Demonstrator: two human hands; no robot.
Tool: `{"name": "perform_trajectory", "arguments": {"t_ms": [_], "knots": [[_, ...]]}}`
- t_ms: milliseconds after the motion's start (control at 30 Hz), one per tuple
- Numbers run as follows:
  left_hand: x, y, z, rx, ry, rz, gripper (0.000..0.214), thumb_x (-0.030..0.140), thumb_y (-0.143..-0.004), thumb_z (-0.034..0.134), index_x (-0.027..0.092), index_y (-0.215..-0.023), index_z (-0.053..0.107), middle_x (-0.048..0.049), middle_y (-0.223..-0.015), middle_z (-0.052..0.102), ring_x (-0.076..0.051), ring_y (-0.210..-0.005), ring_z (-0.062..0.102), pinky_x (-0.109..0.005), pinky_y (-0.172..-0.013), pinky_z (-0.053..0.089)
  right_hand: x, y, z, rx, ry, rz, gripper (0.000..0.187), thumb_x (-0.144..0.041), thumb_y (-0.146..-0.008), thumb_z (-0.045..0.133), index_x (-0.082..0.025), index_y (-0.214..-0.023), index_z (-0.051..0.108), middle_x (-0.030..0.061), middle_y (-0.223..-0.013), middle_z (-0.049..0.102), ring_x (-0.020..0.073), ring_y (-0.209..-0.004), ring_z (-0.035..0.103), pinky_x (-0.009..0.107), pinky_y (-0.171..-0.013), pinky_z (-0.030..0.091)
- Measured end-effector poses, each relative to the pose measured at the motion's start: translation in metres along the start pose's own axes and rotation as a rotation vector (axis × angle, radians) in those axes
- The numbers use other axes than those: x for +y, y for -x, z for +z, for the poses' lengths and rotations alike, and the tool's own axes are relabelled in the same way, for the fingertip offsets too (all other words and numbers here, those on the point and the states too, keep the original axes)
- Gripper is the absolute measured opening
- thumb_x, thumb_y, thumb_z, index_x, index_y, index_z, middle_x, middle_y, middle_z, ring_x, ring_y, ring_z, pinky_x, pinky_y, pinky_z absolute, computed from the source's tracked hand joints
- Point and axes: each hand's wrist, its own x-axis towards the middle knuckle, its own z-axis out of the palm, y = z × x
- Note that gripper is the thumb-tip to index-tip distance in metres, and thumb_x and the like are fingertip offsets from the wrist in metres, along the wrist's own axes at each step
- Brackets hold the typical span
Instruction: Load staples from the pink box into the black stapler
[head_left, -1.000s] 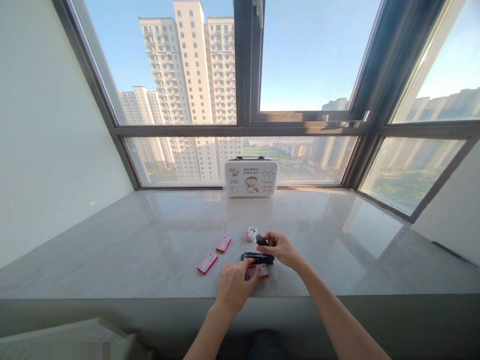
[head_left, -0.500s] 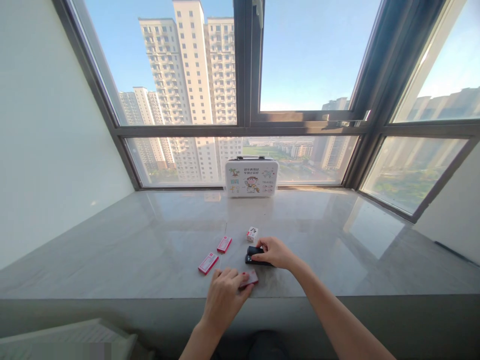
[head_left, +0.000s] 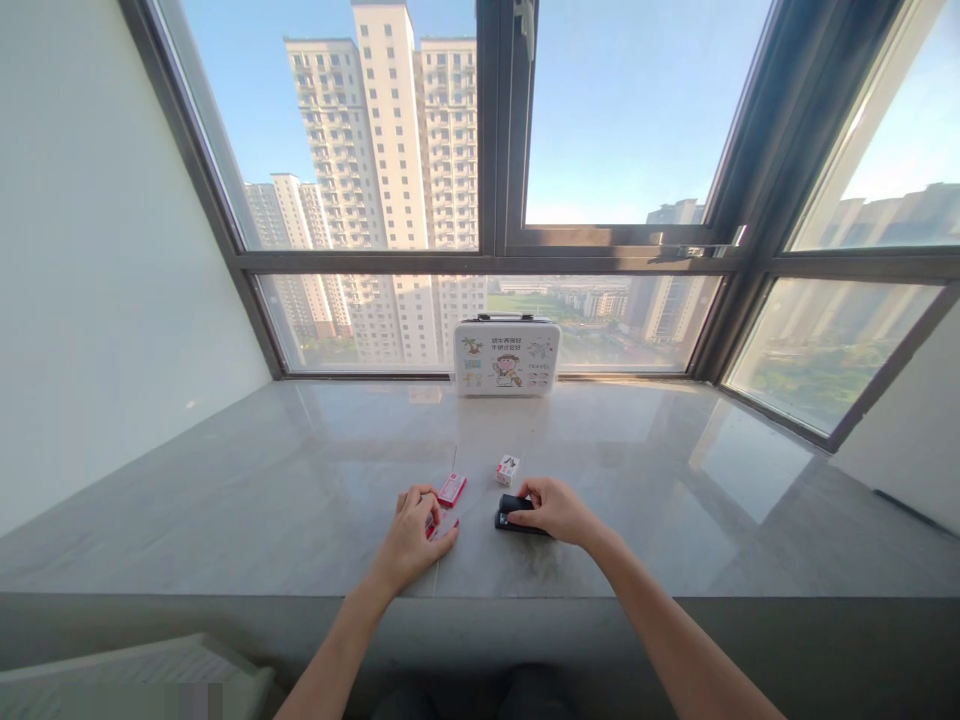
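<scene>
My left hand [head_left: 412, 535] is curled around a small flat red-and-white box [head_left: 442, 526], largely hidden by the fingers. Whether a second box lies beneath it, I cannot tell. Just beyond those fingertips another red-and-white box [head_left: 452, 489] lies flat on the sill. My right hand [head_left: 556, 511] grips a black stapler [head_left: 517, 526] that rests on the sill, thumb on its near side and fingers over the top. Behind the stapler sits a small white box [head_left: 508, 470] with dark printing and red on its side.
A white case [head_left: 507, 375] with cartoon prints and a dark handle stands upright against the window. The grey marble-look sill [head_left: 637, 450] ends at a front edge close to my forearms. Dark window frames [head_left: 491, 262] border the back.
My left hand has moved left and slightly away from me, taking a red-and-white box from in front of the stapler toward the other boxes. My right hand stays on the stapler.
</scene>
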Motion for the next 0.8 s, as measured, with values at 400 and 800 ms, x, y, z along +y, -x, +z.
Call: {"name": "perform_trajectory", "arguments": {"t_ms": [400, 800], "knots": [[0.014, -0.001, 0.018, -0.149, 0.025, 0.113, 0.062, 0.035, -0.095, 0.048, 0.028, -0.153, 0.029, -0.0052, -0.158, 0.036, -0.024, -0.147, 0.031, -0.044, -0.121, 0.026, -0.003, 0.015, -0.01, 0.016, 0.089, -0.03, 0.018, -0.036, -0.077, 0.068, -0.019, -0.081, 0.072, -0.0068, -0.053, 0.045, 0.0096, -0.052, 0.041, 0.023, -0.051, 0.019], [0.055, -0.056, 0.091, -0.006, -0.034, 0.11, 0.065, 0.035, -0.095, 0.047, 0.029, -0.155, 0.023, -0.0085, -0.142, 0.045, -0.027, -0.133, 0.041, -0.045, -0.111, 0.038, 0.046, 0.07, 0.001, 0.116, -0.503, 0.263, 0.066, -0.071, -0.081, 0.056, -0.01, -0.101, 0.069, -0.0009, -0.064, 0.057, 0.0123, -0.056, 0.049, 0.021, -0.052, 0.038]]}}
